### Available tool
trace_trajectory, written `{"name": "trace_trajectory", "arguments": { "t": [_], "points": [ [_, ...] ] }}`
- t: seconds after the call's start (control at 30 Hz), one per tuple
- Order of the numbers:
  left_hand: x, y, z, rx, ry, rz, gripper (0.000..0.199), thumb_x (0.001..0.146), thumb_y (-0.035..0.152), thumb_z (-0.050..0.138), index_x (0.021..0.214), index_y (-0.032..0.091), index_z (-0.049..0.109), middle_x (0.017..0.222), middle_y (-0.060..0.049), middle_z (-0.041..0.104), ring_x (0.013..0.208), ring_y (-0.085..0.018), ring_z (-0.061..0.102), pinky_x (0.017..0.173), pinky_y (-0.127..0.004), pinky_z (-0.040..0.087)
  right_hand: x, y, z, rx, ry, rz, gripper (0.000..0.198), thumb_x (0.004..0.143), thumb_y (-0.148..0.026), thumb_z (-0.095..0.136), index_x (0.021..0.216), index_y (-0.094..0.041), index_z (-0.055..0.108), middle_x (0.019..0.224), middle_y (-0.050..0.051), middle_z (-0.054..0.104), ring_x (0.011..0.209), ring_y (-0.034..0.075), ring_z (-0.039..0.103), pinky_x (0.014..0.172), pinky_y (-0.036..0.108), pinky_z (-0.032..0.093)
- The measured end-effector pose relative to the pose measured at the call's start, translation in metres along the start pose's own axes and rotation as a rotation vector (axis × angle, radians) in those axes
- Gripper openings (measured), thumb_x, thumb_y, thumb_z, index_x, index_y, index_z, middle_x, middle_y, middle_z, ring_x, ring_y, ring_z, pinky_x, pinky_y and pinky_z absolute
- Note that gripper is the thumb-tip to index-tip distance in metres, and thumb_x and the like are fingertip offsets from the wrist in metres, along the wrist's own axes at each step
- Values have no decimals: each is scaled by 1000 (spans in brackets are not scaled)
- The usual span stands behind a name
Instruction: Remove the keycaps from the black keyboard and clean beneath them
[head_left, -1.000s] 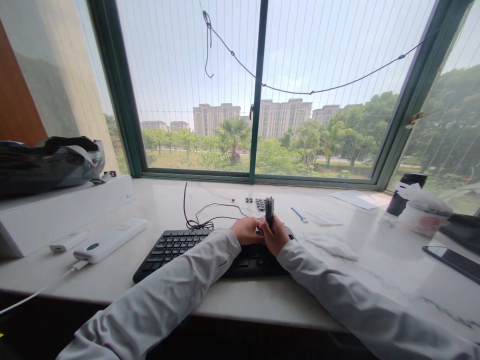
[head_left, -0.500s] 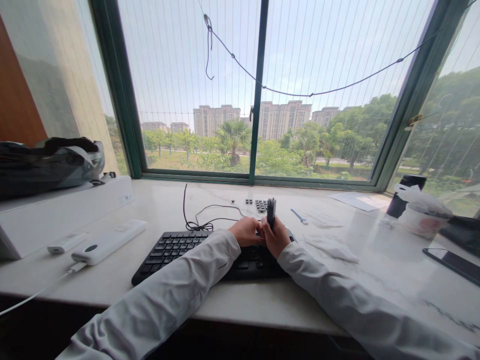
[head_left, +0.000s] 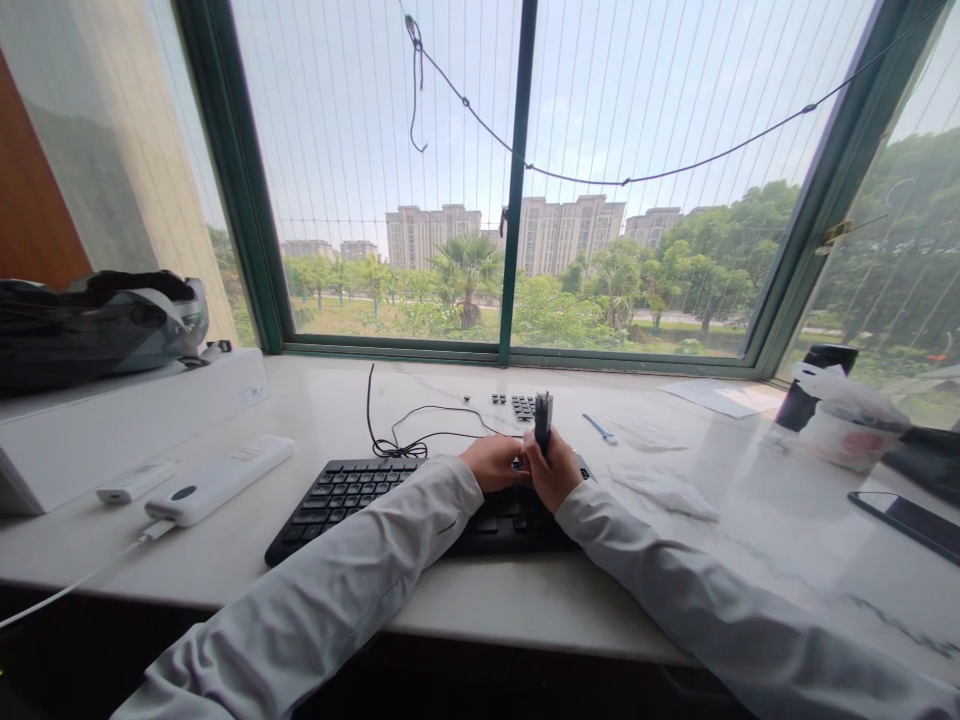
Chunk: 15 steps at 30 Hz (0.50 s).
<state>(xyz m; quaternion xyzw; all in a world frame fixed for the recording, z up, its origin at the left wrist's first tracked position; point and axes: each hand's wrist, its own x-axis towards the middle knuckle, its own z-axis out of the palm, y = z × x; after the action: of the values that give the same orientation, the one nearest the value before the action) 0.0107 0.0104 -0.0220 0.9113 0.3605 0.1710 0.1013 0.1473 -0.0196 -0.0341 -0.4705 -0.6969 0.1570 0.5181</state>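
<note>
A black keyboard (head_left: 360, 492) lies at the front of the white counter, its right part mostly covered by my hands and sleeves. Over that part, my right hand (head_left: 556, 472) is wrapped round a small dark tool (head_left: 543, 418), which stands upright with a greyish forked top end. Its lower end is hidden in the grip. My left hand (head_left: 493, 462) is closed right beside the right one, low over the keys, and its fingertips are hidden. Whether it pinches anything does not show. Just beyond the hands, loose black keycaps (head_left: 523, 407) lie in a small group, with several more to their left.
A black cable (head_left: 396, 448) coils behind the keyboard. To the right are a blue brush-like stick (head_left: 598, 428), clear plastic wrap (head_left: 667, 494), a phone (head_left: 911, 522) and a bagged tub (head_left: 851, 430). A white power bank (head_left: 221, 482) and a white box (head_left: 135, 425) stand left.
Both hands hold nearly the same pose over the keyboard, with the tool still upright in the right one. The whole view has shifted slightly.
</note>
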Motion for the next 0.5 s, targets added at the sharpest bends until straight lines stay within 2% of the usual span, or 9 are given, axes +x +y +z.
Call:
{"name": "trace_trajectory", "arguments": {
  "t": [0.17,0.33,0.5],
  "points": [
    [-2,6,-3,33,1,-44,27,78,39,61,91,17,70,89,-7,71,81,-22,63,74,-29,46,-2,-4,-2,-21,31,-36,28,84,-46,36,79,-22,49,64,3,57,63,21,54,66,36,44],
    [-2,6,-3,3,-5,-43,28,78,39,62,93,16,70,91,-6,71,84,-21,62,76,-27,45,-3,-7,-2,-6,36,-35,28,84,-46,37,77,-22,48,62,2,55,61,20,53,64,36,43],
    [-2,4,-3,-131,36,-30,22,75,35,66,84,16,71,82,-3,71,77,-17,63,71,-24,44,-1,-3,-1,117,73,-77,25,84,-45,41,74,-22,45,59,-1,49,56,16,49,58,32,41]
  ]
}}
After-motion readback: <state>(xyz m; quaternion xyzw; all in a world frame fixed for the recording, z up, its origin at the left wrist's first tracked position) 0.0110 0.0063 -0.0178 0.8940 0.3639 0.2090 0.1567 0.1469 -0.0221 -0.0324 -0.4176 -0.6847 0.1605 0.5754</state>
